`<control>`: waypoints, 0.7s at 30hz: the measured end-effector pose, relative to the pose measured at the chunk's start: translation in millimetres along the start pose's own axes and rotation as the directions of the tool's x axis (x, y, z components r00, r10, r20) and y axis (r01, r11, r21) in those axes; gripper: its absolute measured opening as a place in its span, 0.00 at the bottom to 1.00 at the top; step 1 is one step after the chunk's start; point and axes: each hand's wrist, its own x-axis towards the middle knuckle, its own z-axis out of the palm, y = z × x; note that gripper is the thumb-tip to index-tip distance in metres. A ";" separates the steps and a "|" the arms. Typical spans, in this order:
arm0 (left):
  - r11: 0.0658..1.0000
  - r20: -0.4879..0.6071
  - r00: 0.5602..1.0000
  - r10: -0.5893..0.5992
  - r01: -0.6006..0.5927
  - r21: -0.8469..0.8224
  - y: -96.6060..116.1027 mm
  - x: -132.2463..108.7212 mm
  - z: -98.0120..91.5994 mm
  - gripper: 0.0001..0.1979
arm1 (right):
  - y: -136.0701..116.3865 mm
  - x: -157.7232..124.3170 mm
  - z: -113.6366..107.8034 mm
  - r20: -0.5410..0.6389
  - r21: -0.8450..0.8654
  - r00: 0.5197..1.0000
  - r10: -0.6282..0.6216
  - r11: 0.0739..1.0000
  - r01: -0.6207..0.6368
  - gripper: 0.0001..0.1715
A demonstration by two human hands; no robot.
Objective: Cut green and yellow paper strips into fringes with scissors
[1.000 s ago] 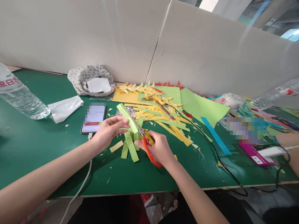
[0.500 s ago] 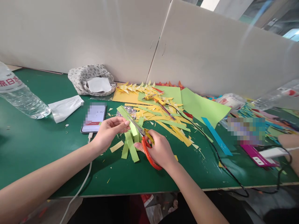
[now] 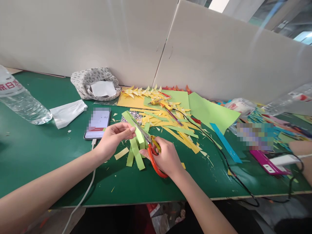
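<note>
Near the middle of the front edge of a dark green worktop point(image 3: 202, 185), a flat strip of light green paper point(image 3: 126, 115) was held above loose scraps, its far end tilted up and to the left. The strip was pinched between the thumb and bent fingers of the left hand point(image 3: 115, 138), which were closed lightly on it. Metal scissors point(image 3: 148, 137) with orange-red and yellow handles were gripped in the right hand point(image 3: 167, 154), its fingers curled around the handles. The blades were laid along the strip, close to the left fingertips; how far apart they were parted could not be told. Beneath the hands, short light green paper strips point(image 3: 137, 154) were heaped across one another. To their left, a smartphone with a lit screen point(image 3: 98, 123) was plugged into a white cable point(image 3: 89, 187) that was draped over the front edge. Toward the back edge, long yellow paper strips point(image 3: 192, 145) were spread in a tangle, with a yellow glue gun point(image 3: 166, 104) laid above them. A patterned grey-and-white cloth pouch point(image 3: 81, 81) was set against the back edge, left of centre. Nearer the right end, a blue paper strip point(image 3: 225, 143) was laid at a slant.
</note>
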 end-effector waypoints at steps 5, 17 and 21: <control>0.996 0.028 0.997 -0.071 0.072 -0.045 0.4 1.9 -1.9 0.06 | 1.5 0.8 1.5 -0.024 0.020 0.999 -0.028 0.999 0.028 0.24; 0.992 0.091 0.989 -0.120 0.124 -0.033 -1.6 0.7 1.1 0.05 | -2.4 0.4 -1.0 -0.032 -0.039 0.999 -0.012 0.999 0.010 0.22; 0.990 0.096 0.987 -0.131 0.135 -0.042 -0.5 -0.9 2.4 0.05 | -1.6 -0.1 -0.5 -0.024 -0.026 1.000 -0.018 0.999 0.018 0.23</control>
